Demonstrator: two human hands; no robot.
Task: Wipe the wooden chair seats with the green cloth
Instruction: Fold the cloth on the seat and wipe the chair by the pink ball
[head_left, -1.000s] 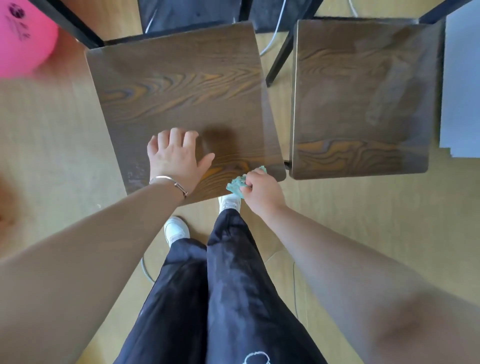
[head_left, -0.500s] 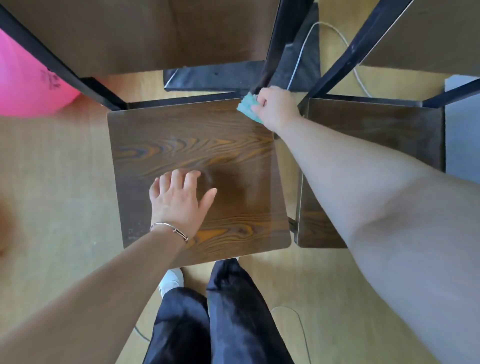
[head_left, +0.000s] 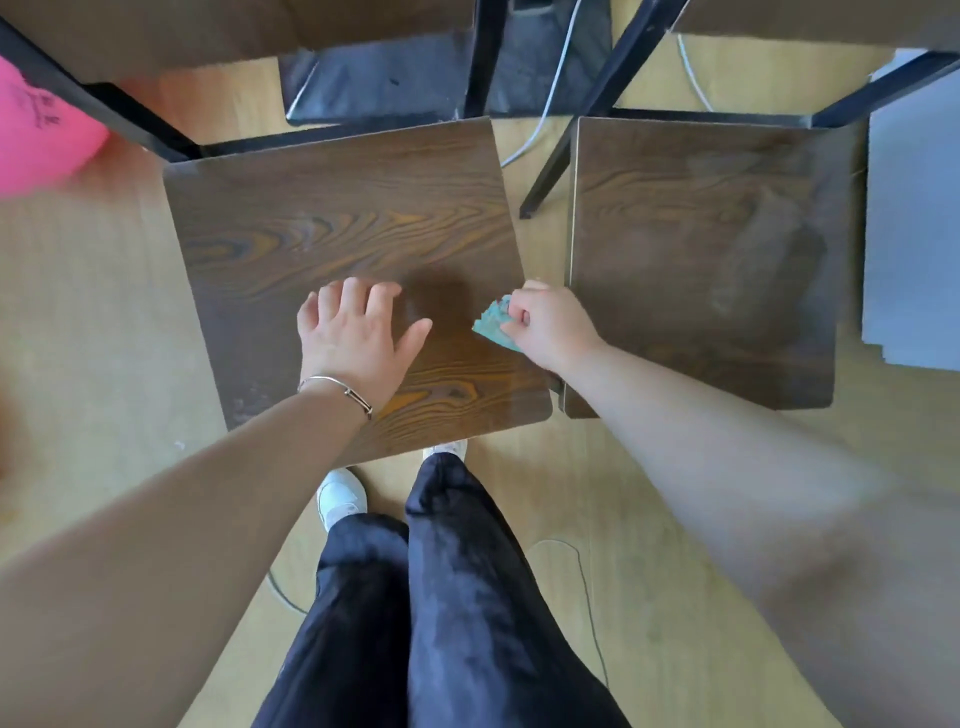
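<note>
Two dark wooden chair seats stand side by side on the floor. On the left seat (head_left: 332, 218) my left hand (head_left: 358, 338) lies flat, fingers spread, near the front half. My right hand (head_left: 545, 327) grips the bunched green cloth (head_left: 493, 327) at the right edge of that seat, about two thirds of the way toward its front. The right seat (head_left: 701, 249) is untouched and shows dull smears on its surface.
Black metal chair legs (head_left: 582, 119) and backrests rise behind the seats. A pink ball (head_left: 36, 135) sits at the far left. A grey board (head_left: 914, 234) lies at the right. Cables run over the wood floor (head_left: 78, 312). My legs and white shoes (head_left: 340, 496) stand in front.
My right hand has drawn the cloth from the back right corner of the left seat toward the front along its right edge. My left hand has stayed flat on the seat.
</note>
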